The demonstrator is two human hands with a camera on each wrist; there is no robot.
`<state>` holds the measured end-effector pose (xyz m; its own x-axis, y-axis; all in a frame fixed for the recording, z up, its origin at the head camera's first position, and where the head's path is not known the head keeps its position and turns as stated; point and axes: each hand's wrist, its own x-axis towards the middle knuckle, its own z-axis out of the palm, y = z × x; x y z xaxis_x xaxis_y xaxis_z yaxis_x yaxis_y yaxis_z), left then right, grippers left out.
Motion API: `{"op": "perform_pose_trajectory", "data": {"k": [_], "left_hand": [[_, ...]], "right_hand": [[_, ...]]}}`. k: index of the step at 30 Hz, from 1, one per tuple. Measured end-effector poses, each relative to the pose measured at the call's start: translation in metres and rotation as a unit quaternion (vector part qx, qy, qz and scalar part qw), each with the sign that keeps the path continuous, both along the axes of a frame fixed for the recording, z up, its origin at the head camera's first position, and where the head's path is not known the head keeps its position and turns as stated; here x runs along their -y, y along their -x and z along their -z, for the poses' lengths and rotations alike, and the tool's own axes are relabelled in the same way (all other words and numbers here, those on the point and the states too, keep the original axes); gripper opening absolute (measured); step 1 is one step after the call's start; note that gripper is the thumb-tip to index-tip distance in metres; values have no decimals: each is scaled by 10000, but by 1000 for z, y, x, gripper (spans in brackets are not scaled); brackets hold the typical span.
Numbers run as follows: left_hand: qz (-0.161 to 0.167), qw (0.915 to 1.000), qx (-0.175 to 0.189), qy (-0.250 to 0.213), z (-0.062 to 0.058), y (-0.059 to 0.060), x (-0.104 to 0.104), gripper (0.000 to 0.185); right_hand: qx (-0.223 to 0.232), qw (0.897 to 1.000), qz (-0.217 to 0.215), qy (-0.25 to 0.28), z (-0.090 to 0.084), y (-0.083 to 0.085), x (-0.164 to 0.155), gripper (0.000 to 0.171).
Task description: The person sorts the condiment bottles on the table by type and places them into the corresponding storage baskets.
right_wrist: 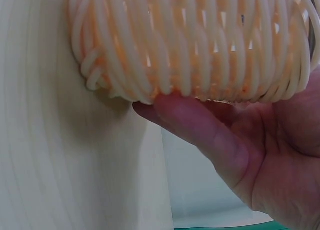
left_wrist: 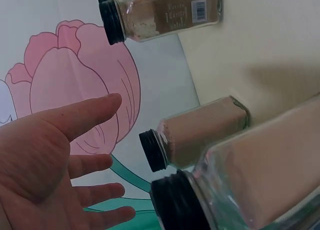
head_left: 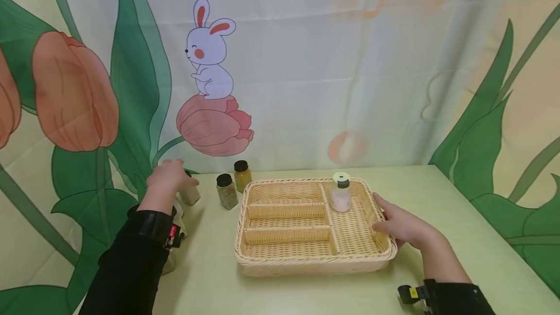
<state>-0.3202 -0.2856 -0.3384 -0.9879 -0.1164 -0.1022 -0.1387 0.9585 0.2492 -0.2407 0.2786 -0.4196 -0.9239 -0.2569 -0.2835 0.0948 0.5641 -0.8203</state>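
My left hand (head_left: pixel 171 178) reaches over the far left of the table, fingers extended, beside a black-capped spice jar (head_left: pixel 190 194). In the left wrist view a gap separates that hand (left_wrist: pixel 55 165) from the glass jar of brownish powder (left_wrist: pixel 200 132); a larger-looking jar (left_wrist: pixel 270 165) is closer to the camera. My right hand (head_left: pixel 404 225) grips the right wall of a divided wicker basket (head_left: pixel 315 260). Fingers press against the weave (right_wrist: pixel 200 50) in the right wrist view. A pale-lidded jar (head_left: pixel 341 198) stands in the basket's right compartment.
Left of the basket stand a jar of greyish-brown seasoning (head_left: pixel 227 192) and a jar of yellow powder (head_left: pixel 242 177). More jars, partly hidden by the left forearm, line the table's left side. A printed curtain (head_left: pixel 288 72) hangs behind the table (head_left: pixel 210 276).
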Motion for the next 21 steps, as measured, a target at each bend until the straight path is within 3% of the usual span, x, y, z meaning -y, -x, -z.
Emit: {"op": "perform_pose_trajectory", "data": {"k": [9,16,21], "left_hand": [[-83,9994,318,-45,5,-1,8,88],[-92,9979,607,-196,4,-6,9,70],[-203,9963,812,-175,3,-7,9,73]], "right_hand": [[10,10000,7,-20,0,0,-1,93],[44,10000,41,-17,-1,1,0,93],[94,9999,62,-40,0,2,-1,93]]}}
